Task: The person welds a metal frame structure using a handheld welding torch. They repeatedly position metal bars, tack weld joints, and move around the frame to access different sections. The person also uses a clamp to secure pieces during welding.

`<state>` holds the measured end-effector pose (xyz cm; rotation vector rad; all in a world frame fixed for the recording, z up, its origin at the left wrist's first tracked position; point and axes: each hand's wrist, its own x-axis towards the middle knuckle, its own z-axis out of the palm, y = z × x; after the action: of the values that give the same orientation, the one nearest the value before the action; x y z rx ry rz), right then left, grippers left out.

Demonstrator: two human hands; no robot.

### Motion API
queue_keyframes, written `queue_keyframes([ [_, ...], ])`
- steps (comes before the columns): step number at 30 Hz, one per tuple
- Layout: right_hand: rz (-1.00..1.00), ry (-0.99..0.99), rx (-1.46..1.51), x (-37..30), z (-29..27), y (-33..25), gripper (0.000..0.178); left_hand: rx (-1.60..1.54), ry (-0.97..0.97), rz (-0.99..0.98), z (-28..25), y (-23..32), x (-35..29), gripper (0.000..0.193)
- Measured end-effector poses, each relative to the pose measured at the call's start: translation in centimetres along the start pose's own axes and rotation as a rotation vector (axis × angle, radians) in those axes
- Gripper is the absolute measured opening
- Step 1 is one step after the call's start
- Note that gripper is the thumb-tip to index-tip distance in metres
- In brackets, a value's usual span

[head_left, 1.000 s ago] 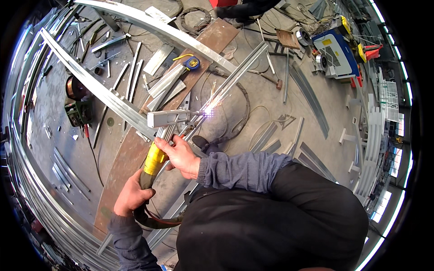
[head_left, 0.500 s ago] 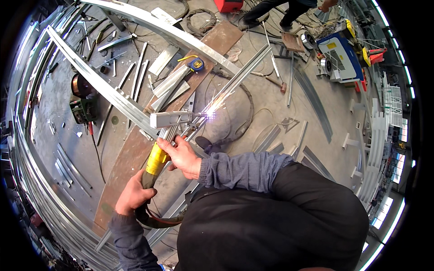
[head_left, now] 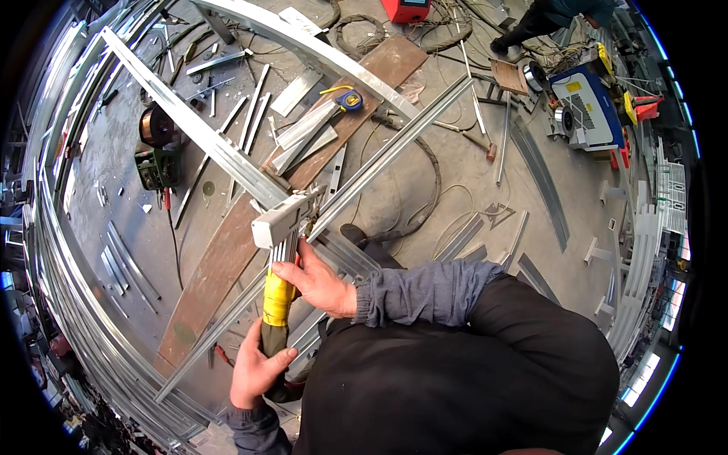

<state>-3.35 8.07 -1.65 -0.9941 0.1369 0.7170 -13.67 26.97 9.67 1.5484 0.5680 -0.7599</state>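
A handheld welding gun (head_left: 274,227), with a pale boxy head and a grip wrapped in yellow tape, is in both my hands. My right hand (head_left: 324,287) closes round the upper grip, just below the head. Lower down, my left hand (head_left: 256,370) wraps the dark sleeve where the thick cable begins. The gun's nozzle sits at the near end of a long metal rail (head_left: 394,155), close to where a square metal beam (head_left: 201,144) meets the frame. No sparks show at the tip. Whether the nozzle touches metal I cannot tell.
A brown plank (head_left: 208,292) lies under the frame, bearing metal offcuts and a blue tape measure (head_left: 350,100). A green machine (head_left: 157,168) with a copper wire spool stands left. At right are a hammer (head_left: 491,152), a blue-and-white machine (head_left: 588,106), cables and another person's leg (head_left: 523,30).
The bright arc and sparks at the nozzle have stopped. My view has shifted slightly, and the gun has tilted and moved nearer me. The other person has moved right.
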Motion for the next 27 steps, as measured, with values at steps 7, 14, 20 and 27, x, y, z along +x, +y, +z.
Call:
queue_keyframes([
  [7,0.118,-0.241,-0.011,-6.7,5.0,6.3,0.069,-0.443,0.023,0.027,-1.0,-13.4,-9.5,0.076],
  [14,0.403,-0.26,0.088,-12.4,11.6,15.1,0.063,-0.225,0.094,0.135,-4.3,-21.6,-17.8,0.069],
  [20,0.386,-0.067,0.142,-14.4,13.8,19.2,0.056,0.149,0.123,0.21,-5.9,-25.6,-18.3,0.068],
  [27,0.272,0.178,0.196,-13.9,12.6,21.5,0.055,0.434,0.212,0.323,-4.9,-25.3,-16.4,0.069],
])
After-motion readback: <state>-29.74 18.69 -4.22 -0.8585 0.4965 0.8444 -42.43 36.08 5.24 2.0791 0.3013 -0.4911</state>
